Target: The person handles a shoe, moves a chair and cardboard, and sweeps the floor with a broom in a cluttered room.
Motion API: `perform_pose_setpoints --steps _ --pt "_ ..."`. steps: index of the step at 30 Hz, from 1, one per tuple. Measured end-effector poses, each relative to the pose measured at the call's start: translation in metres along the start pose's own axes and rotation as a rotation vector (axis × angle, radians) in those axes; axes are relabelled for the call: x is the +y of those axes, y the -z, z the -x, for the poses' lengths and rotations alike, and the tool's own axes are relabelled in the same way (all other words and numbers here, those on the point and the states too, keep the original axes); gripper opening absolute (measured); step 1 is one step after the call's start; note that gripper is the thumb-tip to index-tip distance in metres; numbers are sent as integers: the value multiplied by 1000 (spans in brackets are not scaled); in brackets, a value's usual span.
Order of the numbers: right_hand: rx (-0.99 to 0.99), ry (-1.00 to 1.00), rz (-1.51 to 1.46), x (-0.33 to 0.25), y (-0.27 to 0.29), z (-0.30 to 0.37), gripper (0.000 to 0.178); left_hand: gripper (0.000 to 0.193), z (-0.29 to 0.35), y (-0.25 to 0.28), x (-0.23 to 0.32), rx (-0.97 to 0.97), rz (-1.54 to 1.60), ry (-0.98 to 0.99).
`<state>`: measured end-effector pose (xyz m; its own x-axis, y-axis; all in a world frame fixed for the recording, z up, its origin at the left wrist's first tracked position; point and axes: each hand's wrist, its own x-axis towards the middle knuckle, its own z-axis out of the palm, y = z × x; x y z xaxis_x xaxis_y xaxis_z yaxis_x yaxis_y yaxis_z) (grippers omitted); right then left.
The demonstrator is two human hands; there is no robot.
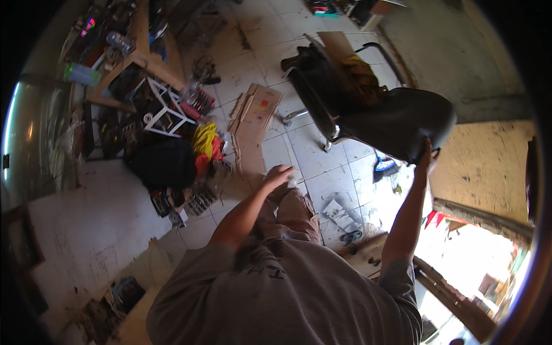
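Note:
On the right, a black office chair (397, 115) with shiny metal side frames stands tilted in my view. The edge of its padded backrest is in the grip of my right hand (426, 158), whose arm is stretched out. A brown and dark cloth bundle (362, 75) lies on the seat. My left hand (279, 175) hangs in front of my legs, near a flattened cardboard sheet (257, 118) on the floor. Nothing shows in that hand, and its fingers are mostly hidden and slightly blurred.
A wooden-legged workbench (138, 57) crowded with tools stands at the far left. Below it are a white metal frame (167, 109), a yellow cloth (204, 140) and a black bag (163, 162). A blue brush (384, 165) and a plywood panel (483, 167) are at the right.

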<state>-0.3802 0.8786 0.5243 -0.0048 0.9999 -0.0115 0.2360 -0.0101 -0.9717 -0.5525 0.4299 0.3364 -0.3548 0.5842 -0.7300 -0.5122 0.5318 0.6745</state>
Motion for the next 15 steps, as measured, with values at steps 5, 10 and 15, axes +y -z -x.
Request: perform_pose_setpoints --steps 5,10,15 --pt "-337 145 -177 66 -6 -102 62 46 81 118 -176 570 -419 225" --pt "-135 314 343 293 62 -106 56 46 150 155 -344 712 -343 588" --pt "-727 -942 492 376 -73 150 50 38 94 112 -331 709 -274 539"
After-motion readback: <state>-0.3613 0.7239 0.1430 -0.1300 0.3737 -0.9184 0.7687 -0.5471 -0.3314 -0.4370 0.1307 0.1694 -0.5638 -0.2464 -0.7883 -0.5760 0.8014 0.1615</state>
